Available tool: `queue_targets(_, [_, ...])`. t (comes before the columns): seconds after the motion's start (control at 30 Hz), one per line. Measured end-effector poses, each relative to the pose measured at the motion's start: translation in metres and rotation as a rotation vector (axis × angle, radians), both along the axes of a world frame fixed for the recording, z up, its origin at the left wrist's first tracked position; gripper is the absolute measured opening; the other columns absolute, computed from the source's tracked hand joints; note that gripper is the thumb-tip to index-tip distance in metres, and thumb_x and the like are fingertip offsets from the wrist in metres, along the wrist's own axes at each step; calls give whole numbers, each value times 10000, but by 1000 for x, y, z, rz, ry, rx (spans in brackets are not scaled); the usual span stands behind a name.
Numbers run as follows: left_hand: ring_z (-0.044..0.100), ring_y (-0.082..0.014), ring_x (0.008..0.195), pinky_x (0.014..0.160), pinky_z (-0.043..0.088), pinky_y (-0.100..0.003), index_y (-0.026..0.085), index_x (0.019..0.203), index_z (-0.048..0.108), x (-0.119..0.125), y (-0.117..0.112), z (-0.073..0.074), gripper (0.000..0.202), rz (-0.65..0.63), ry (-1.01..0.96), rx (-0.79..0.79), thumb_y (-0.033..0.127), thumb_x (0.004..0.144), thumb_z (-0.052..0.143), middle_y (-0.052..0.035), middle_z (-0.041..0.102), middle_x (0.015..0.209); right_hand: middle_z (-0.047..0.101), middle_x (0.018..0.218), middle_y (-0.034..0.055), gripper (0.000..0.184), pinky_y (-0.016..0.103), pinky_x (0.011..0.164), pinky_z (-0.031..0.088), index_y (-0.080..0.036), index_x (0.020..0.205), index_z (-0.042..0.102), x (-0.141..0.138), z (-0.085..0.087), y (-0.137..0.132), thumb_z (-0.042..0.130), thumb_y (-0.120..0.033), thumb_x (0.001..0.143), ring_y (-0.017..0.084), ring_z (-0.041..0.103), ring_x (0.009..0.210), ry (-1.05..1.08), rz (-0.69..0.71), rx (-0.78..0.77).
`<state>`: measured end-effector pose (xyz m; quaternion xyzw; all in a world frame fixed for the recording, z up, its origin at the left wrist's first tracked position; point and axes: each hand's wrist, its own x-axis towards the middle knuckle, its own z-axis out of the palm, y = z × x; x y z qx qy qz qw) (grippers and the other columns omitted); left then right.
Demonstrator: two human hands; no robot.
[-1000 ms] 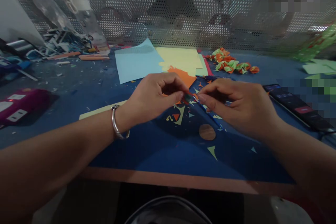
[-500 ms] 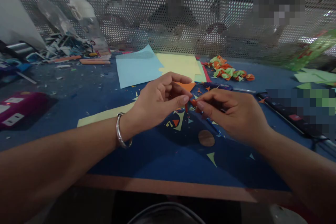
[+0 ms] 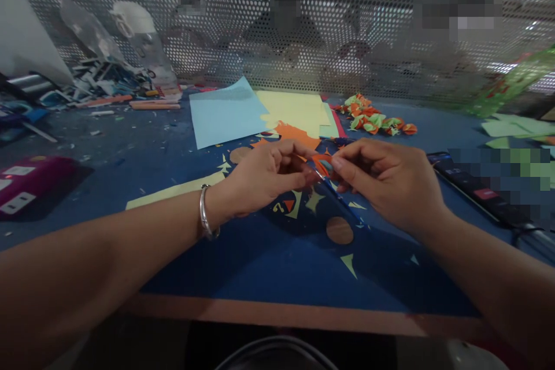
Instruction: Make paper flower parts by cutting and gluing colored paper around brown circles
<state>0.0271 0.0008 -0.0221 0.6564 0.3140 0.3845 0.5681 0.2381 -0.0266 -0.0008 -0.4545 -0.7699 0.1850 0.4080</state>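
Note:
My left hand [image 3: 273,176], with a silver bangle at its wrist, has thumb and fingers pinched at the left side of a small curved piece of orange paper [image 3: 321,162]. Thumb and fingertips of my right hand [image 3: 381,176] grip the paper's other side. The fingertips partly hide it, and both hands are raised a little over the mat. A slim blue stick [image 3: 342,199] slants below them; whether it touches the fingers is unclear. Behind the hands lies a larger orange paper sheet [image 3: 297,134] with a ragged edge.
Blue paper [image 3: 225,113] and yellow paper [image 3: 299,107] lie at the back, beside several orange-green paper flowers [image 3: 377,121]. Paper scraps and a wooden disc [image 3: 340,230] are nearer. A phone [image 3: 472,185] is right, a magenta box [image 3: 37,182] left, and a bottle [image 3: 150,52] at back left.
The orange piece between my fingers now shows as a wider, open curve. My left hand has moved slightly down, uncovering more of the orange sheet behind it.

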Motion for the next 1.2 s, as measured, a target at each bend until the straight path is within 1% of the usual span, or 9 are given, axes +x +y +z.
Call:
queue_targets(0.13, [709, -163, 805, 752, 550, -299, 130, 1025, 682, -12, 15, -2, 247, 225, 225, 182, 217, 806, 755, -54, 750, 861, 669, 634, -27, 137, 213, 473, 489, -190, 786, 680, 0, 3, 1, 660, -215, 919, 95, 639, 483, 39, -23, -20])
queue_targets(0.27, [704, -200, 847, 744, 540, -333, 160, 1032, 754, -22, 17, 4, 231, 269, 505, 408, 297, 852, 708, -85, 777, 941, 657, 610, -31, 148, 216, 443, 466, -190, 771, 669, 1, 4, 3, 657, -221, 915, 90, 610, 449, 49, -24, -25])
queue_targets(0.4, [679, -196, 894, 804, 530, -351, 193, 1111, 744, -18, 4, 10, 268, 383, 455, 562, 316, 879, 690, -88, 748, 1131, 654, 613, -28, 119, 230, 479, 464, -195, 812, 682, 1, -1, 3, 653, -226, 923, 102, 614, 488, 6, -43, 40])
queue_targets(0.47, [681, -172, 844, 774, 541, -329, 184, 1131, 717, -13, -3, 10, 287, 358, 312, 470, 347, 897, 685, -86, 743, 1117, 672, 638, -18, 114, 240, 496, 458, -199, 847, 694, 2, -3, 2, 650, -251, 939, 111, 619, 519, -35, -62, 67])
queue_targets(0.53, [696, -172, 888, 806, 555, -322, 170, 1151, 686, -6, -7, 7, 335, 250, 148, 301, 372, 884, 714, -86, 741, 1101, 682, 654, -12, 121, 247, 505, 451, -203, 859, 698, 1, -4, 0, 648, -269, 947, 117, 615, 534, -70, -74, 90])
queue_targets(0.63, [690, -178, 1031, 912, 545, -330, 157, 1190, 636, 2, -12, 4, 412, 137, -29, 90, 288, 828, 783, -96, 719, 1184, 678, 652, -15, 131, 252, 526, 451, -209, 839, 694, -1, -3, -1, 646, -265, 948, 118, 604, 543, -98, -80, 133])
queue_targets(0.73, [692, -159, 992, 905, 543, -320, 147, 1148, 634, 6, -15, 3, 422, 108, -133, -41, 212, 776, 822, -75, 728, 1105, 677, 667, -20, 132, 252, 559, 452, -212, 840, 691, -4, -3, -2, 633, -249, 952, 113, 597, 557, -134, -66, 176])
queue_targets(0.9, [694, -123, 897, 852, 548, -276, 146, 1021, 662, 6, -15, 5, 318, 125, -239, -121, 149, 751, 829, -32, 733, 977, 681, 706, -18, 140, 244, 564, 435, -214, 830, 683, -7, -4, -4, 619, -225, 955, 107, 579, 577, -152, -55, 233])
queue_targets(1.2, [678, -112, 870, 864, 542, -270, 163, 947, 696, 3, -14, 4, 277, 106, -243, -132, 213, 737, 868, -4, 724, 931, 721, 747, -1, 128, 256, 576, 451, -227, 845, 685, -6, -3, -6, 613, -211, 950, 130, 614, 620, -204, -37, 269])
